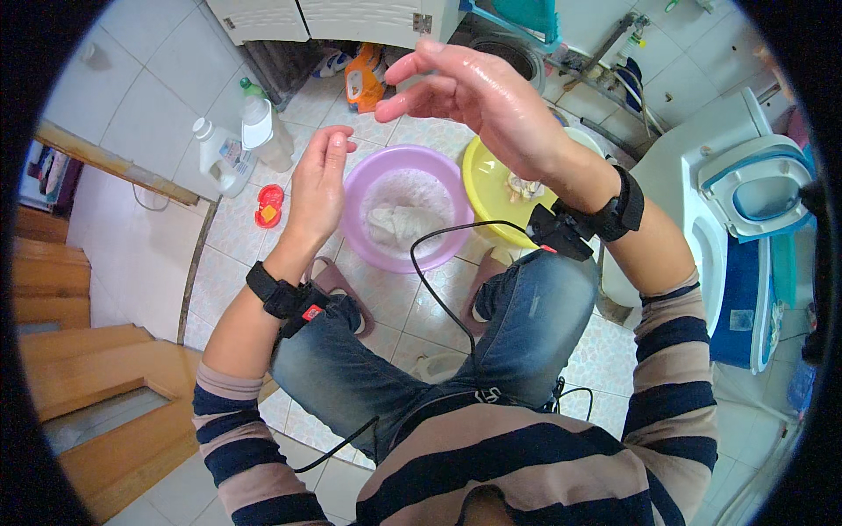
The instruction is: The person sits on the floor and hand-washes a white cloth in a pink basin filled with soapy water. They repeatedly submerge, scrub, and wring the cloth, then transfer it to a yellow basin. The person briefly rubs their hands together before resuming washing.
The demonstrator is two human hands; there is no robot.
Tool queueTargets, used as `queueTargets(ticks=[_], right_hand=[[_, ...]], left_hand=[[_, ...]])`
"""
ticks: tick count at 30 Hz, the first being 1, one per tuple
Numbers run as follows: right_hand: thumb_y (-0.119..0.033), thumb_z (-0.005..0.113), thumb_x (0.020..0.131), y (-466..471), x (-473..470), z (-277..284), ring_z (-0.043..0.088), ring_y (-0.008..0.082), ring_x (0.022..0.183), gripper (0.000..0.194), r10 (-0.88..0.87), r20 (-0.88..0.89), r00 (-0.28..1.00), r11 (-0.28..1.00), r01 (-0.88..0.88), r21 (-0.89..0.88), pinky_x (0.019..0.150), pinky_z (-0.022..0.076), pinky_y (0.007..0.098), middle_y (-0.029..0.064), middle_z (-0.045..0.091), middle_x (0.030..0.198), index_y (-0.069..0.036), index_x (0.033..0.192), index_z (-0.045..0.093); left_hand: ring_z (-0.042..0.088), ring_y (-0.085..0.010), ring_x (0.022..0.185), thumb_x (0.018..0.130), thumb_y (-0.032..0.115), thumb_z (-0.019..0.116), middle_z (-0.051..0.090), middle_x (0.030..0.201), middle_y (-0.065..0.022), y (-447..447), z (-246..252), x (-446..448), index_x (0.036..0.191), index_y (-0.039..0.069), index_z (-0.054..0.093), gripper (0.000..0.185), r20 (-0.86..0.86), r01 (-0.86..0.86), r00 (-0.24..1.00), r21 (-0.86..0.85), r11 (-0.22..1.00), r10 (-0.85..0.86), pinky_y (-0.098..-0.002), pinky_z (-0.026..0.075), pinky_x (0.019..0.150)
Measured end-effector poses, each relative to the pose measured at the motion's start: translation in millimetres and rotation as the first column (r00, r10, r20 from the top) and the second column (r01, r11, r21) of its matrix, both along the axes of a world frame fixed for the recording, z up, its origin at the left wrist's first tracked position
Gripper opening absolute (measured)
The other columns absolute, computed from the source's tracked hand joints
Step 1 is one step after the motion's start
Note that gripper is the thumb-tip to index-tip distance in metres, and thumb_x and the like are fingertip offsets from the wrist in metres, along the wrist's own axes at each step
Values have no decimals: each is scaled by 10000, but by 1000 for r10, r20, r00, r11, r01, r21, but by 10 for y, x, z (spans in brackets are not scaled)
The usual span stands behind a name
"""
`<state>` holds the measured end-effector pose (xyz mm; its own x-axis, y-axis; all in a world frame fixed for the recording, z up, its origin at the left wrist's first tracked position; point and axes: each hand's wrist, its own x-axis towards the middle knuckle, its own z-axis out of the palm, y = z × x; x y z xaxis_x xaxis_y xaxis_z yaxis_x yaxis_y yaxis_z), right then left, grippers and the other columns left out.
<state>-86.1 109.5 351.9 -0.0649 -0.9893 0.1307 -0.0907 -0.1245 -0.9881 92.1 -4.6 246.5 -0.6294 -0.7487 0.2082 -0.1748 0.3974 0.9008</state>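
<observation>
My right hand is raised above the yellow basin, wet and shiny, its fingers loosely bent around nothing. Left of the purple basin, my left hand hovers with its palm turned inward and nothing visible in it. White cloth lies in foamy, cloudy water inside the purple basin, which stands on the floor between my feet. Several small pieces of light fabric sit in the yellow basin, partly hidden by my right hand and wrist. Black straps with small devices circle both wrists.
A white detergent bottle, a clear plastic jug and a red plastic object stand at left. An orange package lies under the cabinet. A toilet is at right. A black cable hangs across my lap.
</observation>
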Motion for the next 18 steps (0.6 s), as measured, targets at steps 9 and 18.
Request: queueTargets(ticks=[9, 18], right_hand=[[-352, 379, 987, 559, -571, -21, 620, 207, 968, 378, -100, -782, 615, 977, 208, 39, 860, 462, 337, 129, 656, 946, -41, 1165, 498], [-152, 446, 879, 1697, -738, -1002, 609, 387, 837, 257, -187, -953, 239, 864, 501, -44, 748, 474, 473, 210, 631, 876, -35, 1106, 467]], left_hand=[[540, -170, 1002, 997, 394, 337, 623, 991, -96, -98, -52, 80, 1136, 29, 560, 449, -10, -66, 998, -6, 998, 66, -315, 368, 938], [558, -184, 982, 990, 417, 350, 636, 976, -120, -189, -161, 44, 1135, 21, 555, 469, -97, -69, 993, 40, 997, 73, -319, 388, 904]])
